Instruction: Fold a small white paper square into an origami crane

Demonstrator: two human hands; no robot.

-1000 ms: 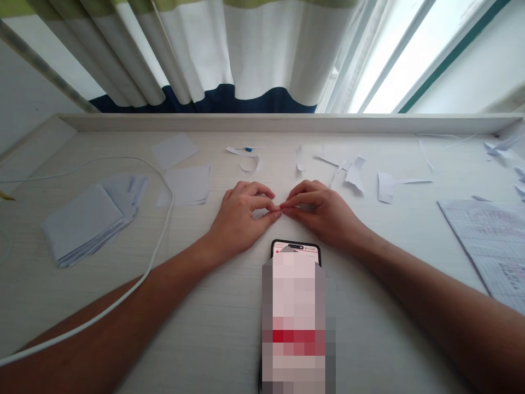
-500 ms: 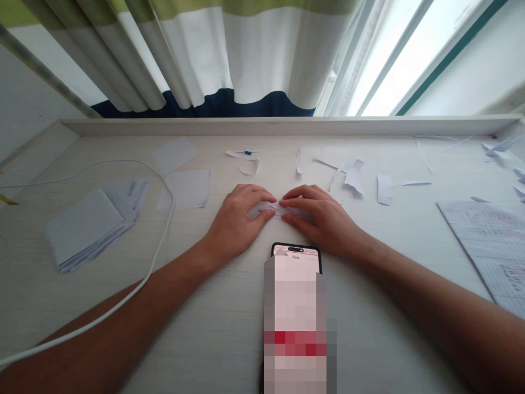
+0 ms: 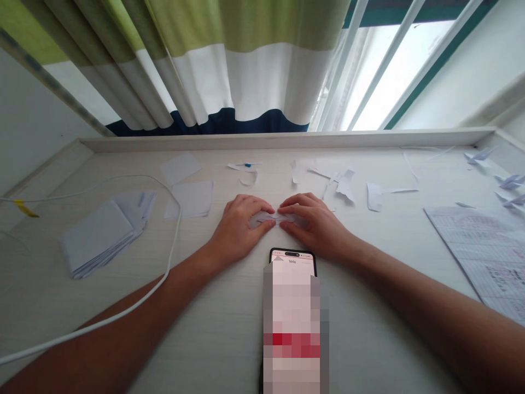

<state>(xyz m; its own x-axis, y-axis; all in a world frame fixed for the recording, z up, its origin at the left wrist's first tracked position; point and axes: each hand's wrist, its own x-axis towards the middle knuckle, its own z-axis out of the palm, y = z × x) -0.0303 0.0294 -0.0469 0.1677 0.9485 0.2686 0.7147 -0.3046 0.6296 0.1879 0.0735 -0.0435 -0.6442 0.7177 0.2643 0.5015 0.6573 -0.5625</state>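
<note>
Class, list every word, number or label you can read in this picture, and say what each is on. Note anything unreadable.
"Vela": top of the phone screen; the rest of the screen is blurred out.
Printed sheet at the right: lined print, too small and blurred to read.
Small paper piece beyond the phone: no writing visible.

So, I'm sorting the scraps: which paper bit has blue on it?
The curled strip beyond the left hand; it alone carries a small blue spot, the other scraps look plain white.
</note>
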